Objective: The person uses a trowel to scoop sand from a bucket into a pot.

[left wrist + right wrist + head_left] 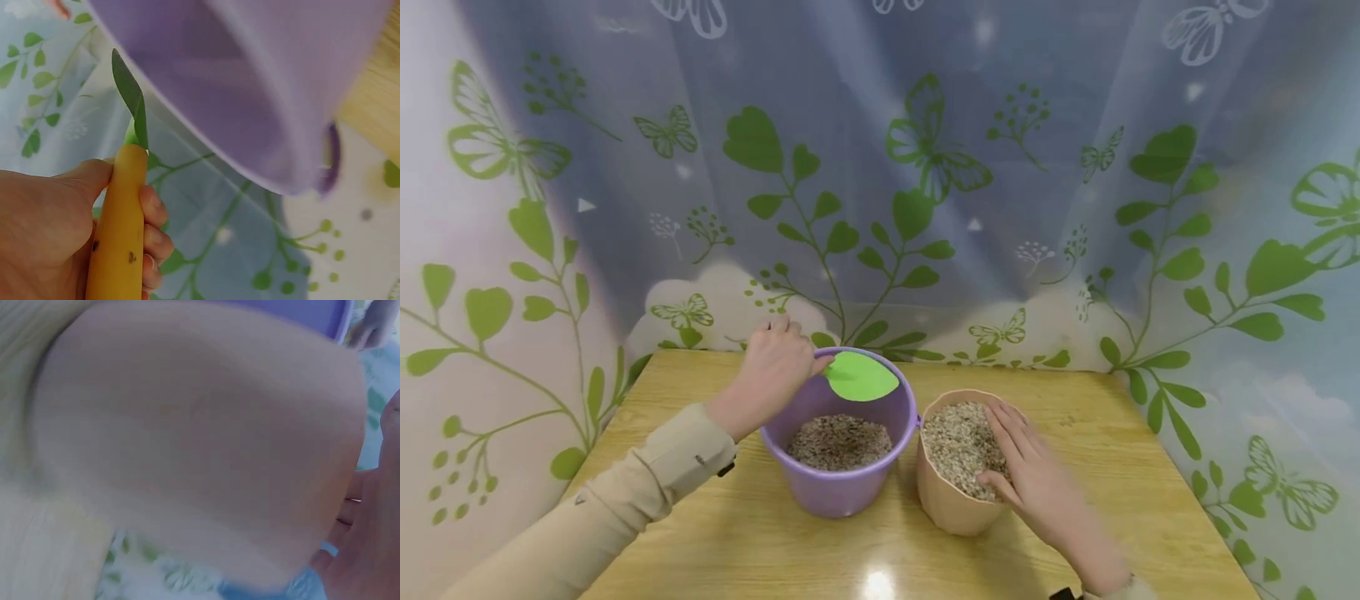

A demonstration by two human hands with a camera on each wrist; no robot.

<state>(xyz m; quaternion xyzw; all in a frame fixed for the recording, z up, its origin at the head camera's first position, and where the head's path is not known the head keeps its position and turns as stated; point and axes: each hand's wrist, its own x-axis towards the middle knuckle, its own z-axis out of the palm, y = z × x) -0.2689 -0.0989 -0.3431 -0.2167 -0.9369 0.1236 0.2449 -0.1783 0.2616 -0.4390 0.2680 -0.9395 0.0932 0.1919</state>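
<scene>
Granules (958,446) nearly fill the peach pot (951,510) in the head view, which stands on a wooden table (700,533) just beside a purple bucket (842,493). Over that bucket's mouth, the left hand (773,365) is clamped on a trowel (848,373), its leaf-shaped green blade (868,380) hanging above a lower layer of grit (838,442). On the other side, the right hand (1033,467) lies over the pot's right rim, fingers straight and close together, thumb set apart. Behind it all runs a butterfly-print curtain (850,250).

Looking in at the left wrist, I see thumb and fingers curled round the trowel's yellow handle (119,219), the blade near the bucket's rim.

From the right wrist, the pot's blurred wall takes up most of the view, with the hand alongside; whether its fingertips press into the granules, I can't tell
</scene>
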